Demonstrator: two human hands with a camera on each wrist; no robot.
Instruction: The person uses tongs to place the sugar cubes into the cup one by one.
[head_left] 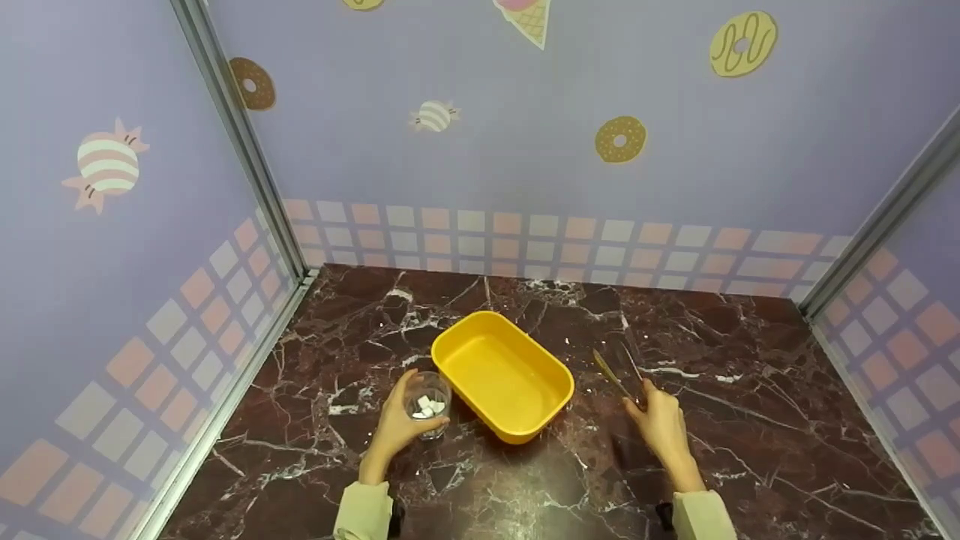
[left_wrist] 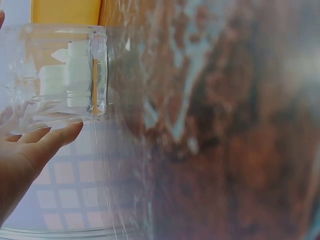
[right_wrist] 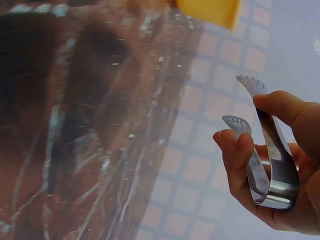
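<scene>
My left hand (head_left: 397, 426) curves round a clear glass cup (head_left: 433, 382), thumb on one side and fingers on the other. Several white cubes (head_left: 427, 407) lie at the bottom of the cup; the left wrist view shows them (left_wrist: 77, 75) stacked against its base, close to the tabletop. In my right hand (head_left: 664, 427) is a pair of metal tongs (right_wrist: 280, 175), pinched between thumb and fingers. The perforated tips of the tongs stand apart with nothing between them. A yellow rectangular tub (head_left: 480, 401) sits between the hands, just right of the cup.
The dark red marbled tabletop (head_left: 337, 465) has small white specks near the tub and tongs. Purple panels with sweets and checks (head_left: 517, 165) enclose the back and both sides, joined by grey metal posts (head_left: 247, 142).
</scene>
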